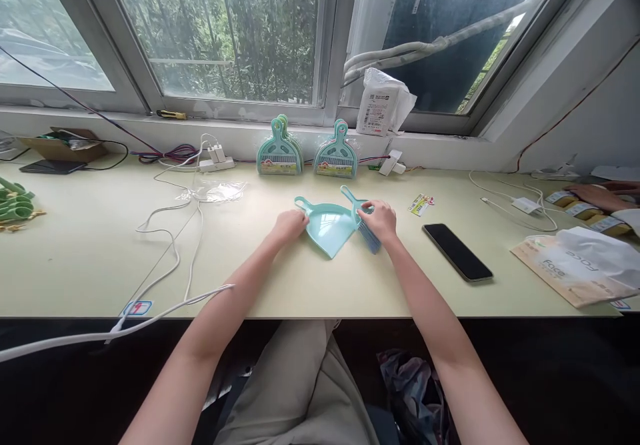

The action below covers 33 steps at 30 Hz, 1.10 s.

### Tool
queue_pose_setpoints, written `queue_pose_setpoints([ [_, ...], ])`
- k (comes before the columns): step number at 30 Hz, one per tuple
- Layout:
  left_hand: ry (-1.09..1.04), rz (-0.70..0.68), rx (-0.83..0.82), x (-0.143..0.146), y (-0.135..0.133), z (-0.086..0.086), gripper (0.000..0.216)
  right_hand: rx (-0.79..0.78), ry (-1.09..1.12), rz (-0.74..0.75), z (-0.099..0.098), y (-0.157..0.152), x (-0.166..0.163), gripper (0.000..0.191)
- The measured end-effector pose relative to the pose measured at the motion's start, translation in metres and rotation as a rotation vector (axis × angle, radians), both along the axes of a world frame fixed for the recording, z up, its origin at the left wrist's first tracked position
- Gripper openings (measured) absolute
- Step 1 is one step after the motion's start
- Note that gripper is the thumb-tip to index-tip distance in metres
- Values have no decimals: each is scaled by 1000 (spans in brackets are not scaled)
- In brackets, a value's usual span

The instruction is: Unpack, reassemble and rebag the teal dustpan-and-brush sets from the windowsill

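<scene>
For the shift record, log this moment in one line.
left hand: holding dustpan by its left edge | right hand: holding brush | right side: phone, label card | back: packaged dustpan sets, upright

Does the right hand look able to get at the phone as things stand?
Probably yes: the phone lies beside the right hand, with only tabletop showing between them. The hand is on the brush, though, so it would likely need to let go first.
</scene>
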<state>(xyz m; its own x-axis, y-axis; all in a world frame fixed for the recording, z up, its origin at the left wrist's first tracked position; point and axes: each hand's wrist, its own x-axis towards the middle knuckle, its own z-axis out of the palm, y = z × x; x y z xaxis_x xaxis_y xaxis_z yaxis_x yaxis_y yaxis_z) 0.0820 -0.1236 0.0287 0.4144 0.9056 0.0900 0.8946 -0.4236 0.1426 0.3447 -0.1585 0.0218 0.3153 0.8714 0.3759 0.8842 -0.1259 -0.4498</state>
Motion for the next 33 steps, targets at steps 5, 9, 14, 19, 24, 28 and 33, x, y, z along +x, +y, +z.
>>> queue_pose_setpoints([
  [5, -28, -317, 95, 34, -29, -10, 51, -27, -47, 169, 2, -6, -28, 14],
  [9, -88, -605, 232, 40, -38, -12, 34, -34, -71, 265, 4, -10, -36, 13],
  [14, -27, -637, 463, 26, -26, -3, 33, -87, -95, 401, 13, -14, -25, 14],
  [19, -84, -551, 457, 9, -7, -3, 35, -147, -42, 522, 17, -14, -15, 16],
  [24, -53, -597, 438, 10, -3, -8, 29, -129, -26, 505, 15, -13, -16, 16],
  [28, 13, -619, 450, 14, -6, -9, 32, -183, -3, 521, 15, -14, -16, 17],
  [33, -44, -576, 510, 13, -5, -12, 34, -184, 10, 532, 12, -12, -17, 18],
])
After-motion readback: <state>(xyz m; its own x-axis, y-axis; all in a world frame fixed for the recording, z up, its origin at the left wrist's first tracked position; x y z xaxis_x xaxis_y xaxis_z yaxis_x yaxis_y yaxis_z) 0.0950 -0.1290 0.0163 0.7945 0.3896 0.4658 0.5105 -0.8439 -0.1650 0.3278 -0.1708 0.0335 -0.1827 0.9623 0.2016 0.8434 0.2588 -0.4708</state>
